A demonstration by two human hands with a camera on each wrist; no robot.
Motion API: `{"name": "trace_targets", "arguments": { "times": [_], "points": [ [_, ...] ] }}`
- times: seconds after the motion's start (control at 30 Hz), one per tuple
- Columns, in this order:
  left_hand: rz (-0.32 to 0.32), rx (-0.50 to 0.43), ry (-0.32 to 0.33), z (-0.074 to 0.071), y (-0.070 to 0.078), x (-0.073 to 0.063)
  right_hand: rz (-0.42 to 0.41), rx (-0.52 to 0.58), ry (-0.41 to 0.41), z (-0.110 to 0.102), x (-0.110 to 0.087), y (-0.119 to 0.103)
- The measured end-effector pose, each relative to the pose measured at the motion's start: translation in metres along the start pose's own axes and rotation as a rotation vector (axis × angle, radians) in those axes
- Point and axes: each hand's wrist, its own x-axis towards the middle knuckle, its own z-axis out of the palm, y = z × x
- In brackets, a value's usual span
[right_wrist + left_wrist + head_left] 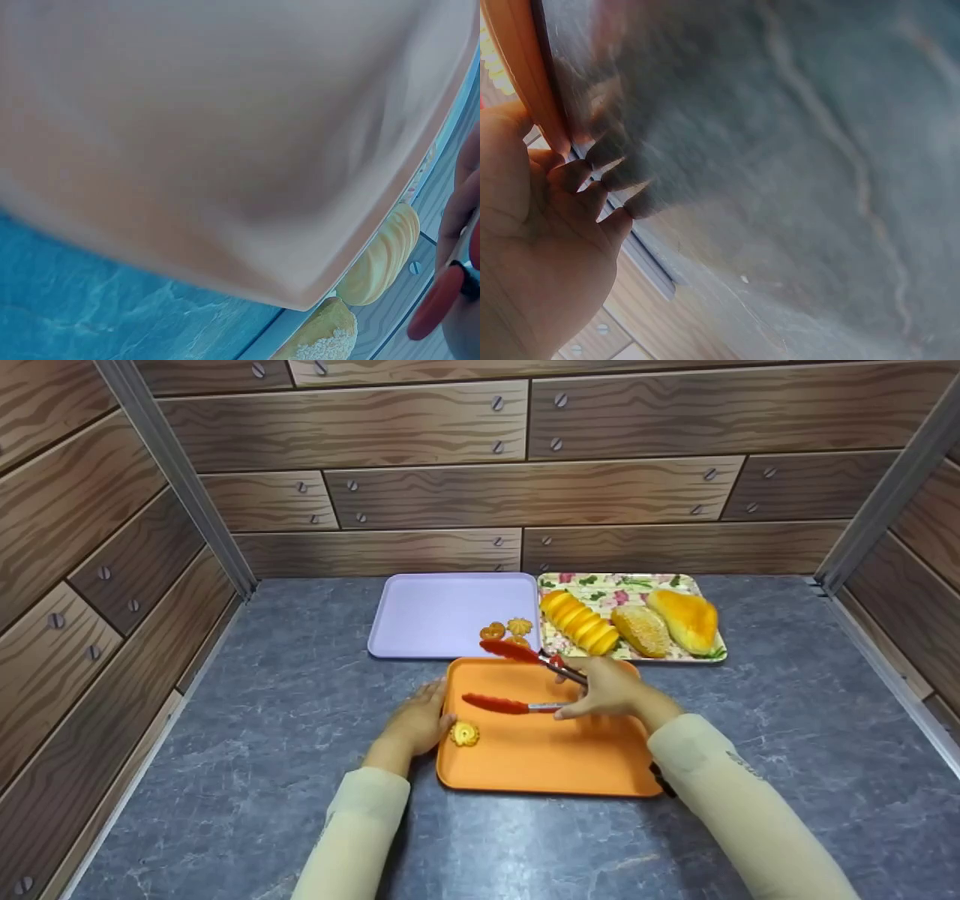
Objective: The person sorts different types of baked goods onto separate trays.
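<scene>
My right hand [611, 688] holds a pair of kitchen tongs with red tips [496, 703] over the orange tray [540, 765]. The tongs' arms are spread, with nothing between them; in the right wrist view a red part of the tongs [436, 304] shows at the edge. At the tray's left side, my left hand [416, 721] holds the rim, thumb over it and fingers along the outside. Close to that thumb lies a yellow flower-shaped cookie [464, 733] on the tray. Behind, small cookies [519, 625] sit in the purple tray's near right corner, partly covered by the upper tong tip.
The purple tray [442, 611] stands at the back, directly behind the orange one. To its right, a floral tray [585, 582] bears a ridged yellow bread [579, 622], a crumb-topped bun [641, 631] and a smooth golden bread [686, 619]. Wood-patterned panels [420, 495] enclose the grey table [285, 697].
</scene>
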Motion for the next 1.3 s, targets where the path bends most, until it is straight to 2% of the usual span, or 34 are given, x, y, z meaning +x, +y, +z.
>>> {"name": "trace_targets", "arguments": {
  "times": [0.1, 0.3, 0.53, 0.67, 1.1, 1.3],
  "points": [
    [0.0, 0.005, -0.001, 0.0, 0.0, 0.0, -0.025, -0.001, -0.038, 0.001, -0.003, 0.001],
    [0.009, 0.006, 0.0, 0.0, 0.0, -0.001, -0.02, -0.009, -0.113, 0.004, -0.007, 0.001],
    [0.01, -0.007, -0.006, -0.001, 0.001, -0.001, -0.053, -0.02, -0.172, 0.009, -0.009, -0.002],
    [0.008, -0.009, -0.007, -0.001, 0.001, -0.001, -0.043, -0.006, -0.196, 0.012, -0.009, -0.005],
    [0.0, -0.004, -0.006, -0.001, 0.0, -0.001, -0.015, -0.011, -0.207, 0.02, -0.008, -0.009],
    [0.001, -0.012, 0.002, -0.001, 0.0, -0.001, -0.05, -0.042, -0.188, 0.02, -0.008, -0.009]
  ]
}}
